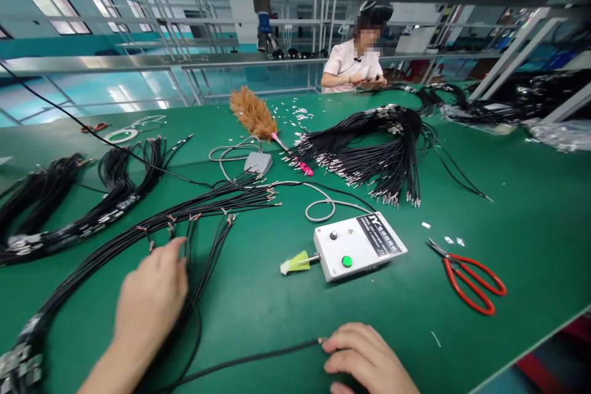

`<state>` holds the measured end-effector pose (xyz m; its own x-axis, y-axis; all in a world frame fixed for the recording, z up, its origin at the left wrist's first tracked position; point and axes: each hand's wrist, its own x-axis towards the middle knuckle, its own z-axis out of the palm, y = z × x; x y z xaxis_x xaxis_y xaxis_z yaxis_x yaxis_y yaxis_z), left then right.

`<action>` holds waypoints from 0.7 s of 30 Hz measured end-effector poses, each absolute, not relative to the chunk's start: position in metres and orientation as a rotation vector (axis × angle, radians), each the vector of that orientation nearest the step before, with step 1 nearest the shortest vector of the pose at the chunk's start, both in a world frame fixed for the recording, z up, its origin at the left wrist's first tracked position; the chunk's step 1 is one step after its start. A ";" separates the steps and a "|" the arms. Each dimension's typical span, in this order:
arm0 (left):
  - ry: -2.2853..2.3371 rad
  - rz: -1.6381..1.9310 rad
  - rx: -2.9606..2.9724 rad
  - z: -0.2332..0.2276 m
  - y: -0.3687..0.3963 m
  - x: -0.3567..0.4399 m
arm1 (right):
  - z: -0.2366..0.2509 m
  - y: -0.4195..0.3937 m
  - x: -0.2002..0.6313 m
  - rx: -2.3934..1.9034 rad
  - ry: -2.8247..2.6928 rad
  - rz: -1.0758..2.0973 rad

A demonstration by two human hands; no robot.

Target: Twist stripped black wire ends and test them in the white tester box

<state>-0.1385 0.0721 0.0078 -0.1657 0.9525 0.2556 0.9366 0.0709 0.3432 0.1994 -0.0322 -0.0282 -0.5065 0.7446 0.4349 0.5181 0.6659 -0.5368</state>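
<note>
Resting palm down on the green table, the left hand lies with fingers spread and relaxed over a fanned bundle of black cables; the fingertips touch individual strands but close on none. The right hand, near the front edge, pinches the stripped end of a single black cable between thumb and forefinger. That cable lies flat on the table and runs leftward toward the bundle. Just beyond the right hand sits a white control box with a green button and a yellow-tipped probe at its left side. Red-handled scissors lie to the right, well apart. Farther back lie a feather duster and a second cable bundle. A seated person works at the far edge.
</note>
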 end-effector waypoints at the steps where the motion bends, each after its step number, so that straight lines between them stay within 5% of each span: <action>1: 2.376 0.601 2.014 0.011 0.075 -0.150 | -0.031 -0.035 0.199 -0.965 -2.228 0.496; 7: 2.555 0.404 2.208 0.016 0.066 -0.153 | -0.029 -0.034 0.197 -1.127 -2.053 0.509; 10: 1.928 0.748 2.619 0.005 0.037 -0.102 | -0.024 -0.029 0.194 -1.172 -1.982 0.528; 13: 1.356 0.662 2.686 -0.019 0.006 -0.044 | -0.022 -0.026 0.192 -1.212 -1.909 0.568; 21: 1.287 0.703 2.163 -0.037 -0.002 -0.004 | -0.027 -0.024 0.189 -1.297 -1.716 0.717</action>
<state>-0.0040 -0.0024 -0.0372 0.4132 0.8953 0.1664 0.6242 -0.4115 0.6641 0.1890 -0.0238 -0.0269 -0.1043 0.9533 0.2834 0.4682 0.2984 -0.8317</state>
